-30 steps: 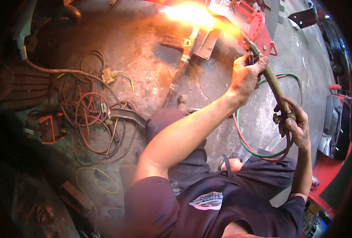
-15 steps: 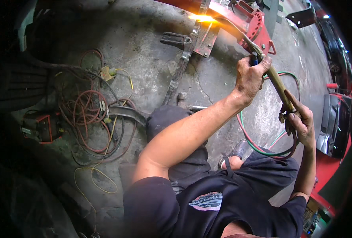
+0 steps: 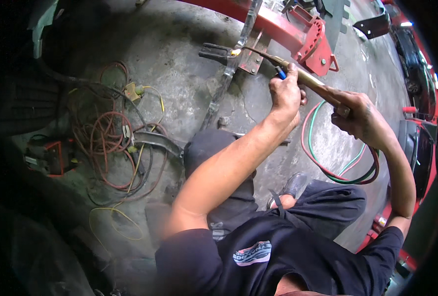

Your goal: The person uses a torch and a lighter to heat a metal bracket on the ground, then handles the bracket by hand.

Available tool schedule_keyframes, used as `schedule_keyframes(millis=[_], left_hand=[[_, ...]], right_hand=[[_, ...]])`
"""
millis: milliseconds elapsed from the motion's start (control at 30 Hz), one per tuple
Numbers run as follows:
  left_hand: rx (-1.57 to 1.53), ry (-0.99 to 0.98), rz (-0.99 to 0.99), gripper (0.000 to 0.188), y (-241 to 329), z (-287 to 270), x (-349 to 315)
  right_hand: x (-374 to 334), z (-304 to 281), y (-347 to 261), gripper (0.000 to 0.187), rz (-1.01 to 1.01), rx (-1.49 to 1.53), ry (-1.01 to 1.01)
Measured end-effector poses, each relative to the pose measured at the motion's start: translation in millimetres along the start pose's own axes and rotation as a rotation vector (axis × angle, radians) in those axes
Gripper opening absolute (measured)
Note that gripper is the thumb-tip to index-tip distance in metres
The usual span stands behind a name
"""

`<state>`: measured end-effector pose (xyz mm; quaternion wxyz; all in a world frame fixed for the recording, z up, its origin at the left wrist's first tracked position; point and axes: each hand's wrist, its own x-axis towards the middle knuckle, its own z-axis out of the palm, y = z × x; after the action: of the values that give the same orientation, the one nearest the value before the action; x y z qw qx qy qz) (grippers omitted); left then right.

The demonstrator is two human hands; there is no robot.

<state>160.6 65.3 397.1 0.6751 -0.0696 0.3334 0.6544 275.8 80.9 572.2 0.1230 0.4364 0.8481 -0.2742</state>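
A brass gas torch (image 3: pixel 311 80) slants from the lower right up to the left. My left hand (image 3: pixel 286 96) is closed about its front part, and a small blue stick-like item (image 3: pixel 280 73) pokes out between thumb and fingers. Farther back, my right hand (image 3: pixel 361 117) grips the torch's rear by the hose end. The torch's thin bent tip (image 3: pixel 251 48) points at a long dark metal bar (image 3: pixel 227 74). A small bright yellow spot (image 3: pixel 235 52) glows there, where a black bracket (image 3: pixel 216 52) meets the bar.
Red and green hoses (image 3: pixel 322 170) loop down beside my right forearm. A red steel frame (image 3: pixel 283 27) with a drilled plate stands ahead. Tangled cables (image 3: pixel 111 138) and a black-and-red box (image 3: pixel 51 157) lie on the concrete at left. A car (image 3: pixel 411 74) is at far right.
The torch tip has moved nearer and left, from by the red frame down to the bracket. The large orange flame has become a small bright spot. My right hand has shifted up and outward.
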Motion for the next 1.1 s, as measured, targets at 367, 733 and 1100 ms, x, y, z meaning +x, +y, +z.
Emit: schedule_keyframes(millis=[367, 733, 1100], left_hand=[[-0.050, 0.099, 0.082, 0.033, 15, -17, 40], [-0.036, 0.139, 0.076, 0.038, 20, -14, 35], [-0.065, 0.135, 0.100, 0.039, 25, -13, 35]], right_hand=[[50, 13, -21, 0.075, -0.023, -0.220, -0.072], [57, 12, -14, 0.072, -0.034, -0.245, -0.096], [62, 8, -33, 0.071, -0.010, -0.274, -0.088]])
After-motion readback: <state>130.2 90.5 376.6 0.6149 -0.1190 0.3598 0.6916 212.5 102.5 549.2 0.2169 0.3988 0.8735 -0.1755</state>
